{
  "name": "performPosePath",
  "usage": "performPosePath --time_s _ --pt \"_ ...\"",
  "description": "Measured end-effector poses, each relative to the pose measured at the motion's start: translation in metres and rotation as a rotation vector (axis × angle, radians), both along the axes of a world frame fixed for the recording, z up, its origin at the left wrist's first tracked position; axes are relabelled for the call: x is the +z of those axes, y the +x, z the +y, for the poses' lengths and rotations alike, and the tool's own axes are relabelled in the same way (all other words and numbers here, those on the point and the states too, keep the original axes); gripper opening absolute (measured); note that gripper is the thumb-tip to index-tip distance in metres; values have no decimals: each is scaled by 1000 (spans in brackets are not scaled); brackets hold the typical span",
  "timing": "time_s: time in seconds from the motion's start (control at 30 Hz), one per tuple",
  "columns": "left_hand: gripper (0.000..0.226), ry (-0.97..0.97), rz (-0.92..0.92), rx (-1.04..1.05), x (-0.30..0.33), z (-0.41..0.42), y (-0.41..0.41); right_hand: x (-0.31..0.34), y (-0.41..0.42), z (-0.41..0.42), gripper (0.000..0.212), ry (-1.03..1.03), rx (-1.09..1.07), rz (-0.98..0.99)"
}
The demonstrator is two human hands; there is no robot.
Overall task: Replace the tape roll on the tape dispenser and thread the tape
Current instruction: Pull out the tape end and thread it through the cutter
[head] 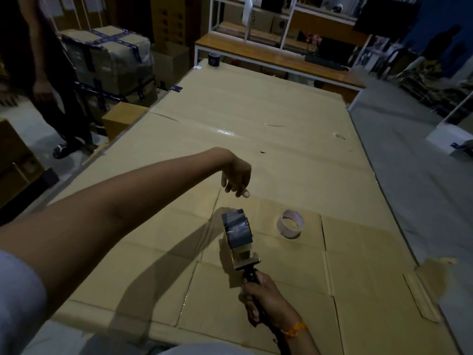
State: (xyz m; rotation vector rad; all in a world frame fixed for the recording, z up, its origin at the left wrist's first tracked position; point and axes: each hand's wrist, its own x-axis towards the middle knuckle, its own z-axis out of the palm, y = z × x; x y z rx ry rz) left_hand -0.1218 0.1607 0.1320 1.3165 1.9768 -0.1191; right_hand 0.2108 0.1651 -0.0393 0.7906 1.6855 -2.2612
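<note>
Cardboard-covered table [256, 119] noted | tape dispenser [239, 239], dark roll mounted, held upright above it, handle clamped in right hand [266, 301] | left hand [238, 179] raised empty, fingers loosely curled | spent core [290, 224] lying beside; judged light, crushable, best pinched at rim.

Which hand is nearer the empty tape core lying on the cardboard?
Left. The left hand hovers just beyond and left of the empty core; the right hand grips the dispenser handle nearer the camera.
</note>
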Motion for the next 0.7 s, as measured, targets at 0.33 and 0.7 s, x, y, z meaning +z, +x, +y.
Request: performPosePath --time_s 0.33,0.7 --pt "35 425 -97 408 -46 -78 24 -1 -1 1 11 -69 -38 24" --pt "44 386 -525 1050 -57 -108 78 -2 -6 -3 5 13 -35 9"
